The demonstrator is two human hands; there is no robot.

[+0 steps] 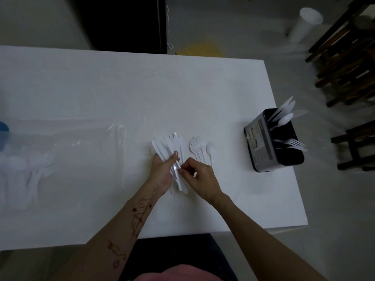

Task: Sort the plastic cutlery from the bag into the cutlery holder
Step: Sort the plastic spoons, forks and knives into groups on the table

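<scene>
Left hand grips the fanned bundle of white plastic cutlery; right hand pinches one handle. It's light, slick, bendy: hold it mid-handle.

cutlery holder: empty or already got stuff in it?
Partly filled. The cutlery holder stands upright with spoons in the far compartment and forks in a nearer one.

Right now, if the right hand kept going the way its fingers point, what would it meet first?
The right hand points left, pinching one piece of the cutlery bundle that the left hand holds. It would meet that bundle at once, then the left palm.
</scene>
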